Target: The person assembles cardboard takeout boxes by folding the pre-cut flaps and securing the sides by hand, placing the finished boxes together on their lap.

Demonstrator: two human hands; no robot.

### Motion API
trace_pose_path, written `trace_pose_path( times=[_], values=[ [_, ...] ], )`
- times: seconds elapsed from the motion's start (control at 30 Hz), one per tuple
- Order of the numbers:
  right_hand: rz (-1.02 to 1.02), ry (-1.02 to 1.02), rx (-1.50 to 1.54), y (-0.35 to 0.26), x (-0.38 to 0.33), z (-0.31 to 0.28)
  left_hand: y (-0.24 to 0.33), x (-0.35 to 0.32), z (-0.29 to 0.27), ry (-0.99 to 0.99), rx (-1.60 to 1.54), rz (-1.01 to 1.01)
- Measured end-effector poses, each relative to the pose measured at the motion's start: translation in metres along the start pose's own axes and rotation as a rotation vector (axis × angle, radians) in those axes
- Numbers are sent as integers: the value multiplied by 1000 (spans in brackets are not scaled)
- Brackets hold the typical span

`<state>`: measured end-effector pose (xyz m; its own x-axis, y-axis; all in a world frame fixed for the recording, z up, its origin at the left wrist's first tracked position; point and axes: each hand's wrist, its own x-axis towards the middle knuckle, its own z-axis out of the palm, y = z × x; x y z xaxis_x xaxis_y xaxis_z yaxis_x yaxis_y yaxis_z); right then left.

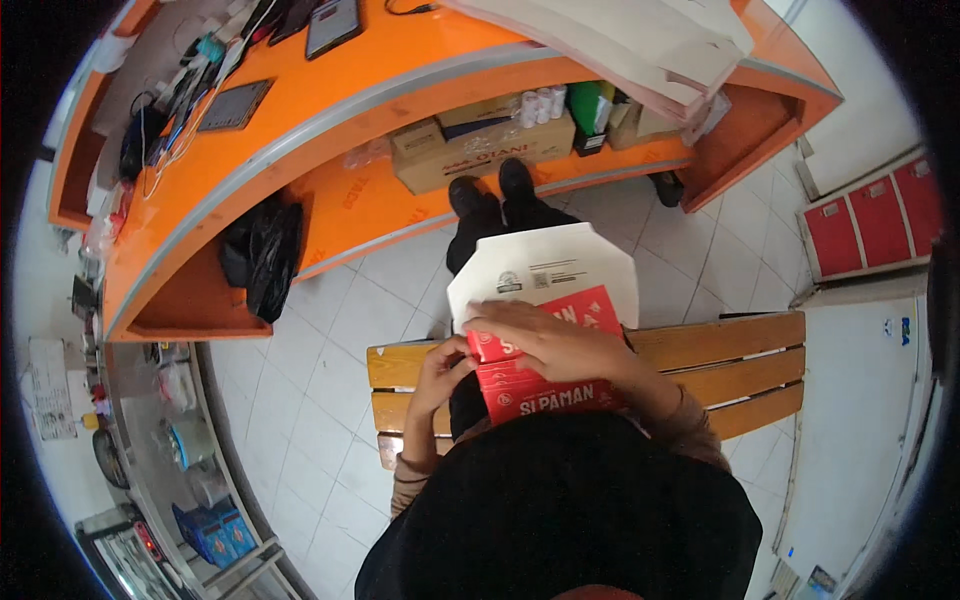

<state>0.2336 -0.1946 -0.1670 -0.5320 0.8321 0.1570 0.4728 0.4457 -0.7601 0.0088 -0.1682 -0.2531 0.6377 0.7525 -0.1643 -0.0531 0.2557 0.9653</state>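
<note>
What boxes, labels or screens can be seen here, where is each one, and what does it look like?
Red and white flat cardboard box: on the person's lap, under both hands; white octagonal flap, red printed panels.
Brown cardboard carton: on the shelf under the orange counter; rectangular, dark print.
Dark tablet: flat on the orange counter, left; screen dark.
Dark phone-like device: on the counter's far edge.
Blue boxes: lower left, on the floor.

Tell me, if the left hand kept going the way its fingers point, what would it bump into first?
The left hand points toward the red and white cardboard box and already touches its left edge, so the box comes first. The right hand lies just beyond, on top, though depth is hard to judge.
</note>
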Motion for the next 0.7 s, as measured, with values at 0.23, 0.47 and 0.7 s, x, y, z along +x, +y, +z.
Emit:
trace_pose_path(
  times=[0.23,0.47,0.7],
  values=[
    [557,768,70,7,-111,11,87,64,29,83,773,410],
    [359,752,562,47,-123,29,75,141,123,-879,809,250],
    [232,702,647,60,-126,29,72,152,126,-899,945,310]
  ],
)
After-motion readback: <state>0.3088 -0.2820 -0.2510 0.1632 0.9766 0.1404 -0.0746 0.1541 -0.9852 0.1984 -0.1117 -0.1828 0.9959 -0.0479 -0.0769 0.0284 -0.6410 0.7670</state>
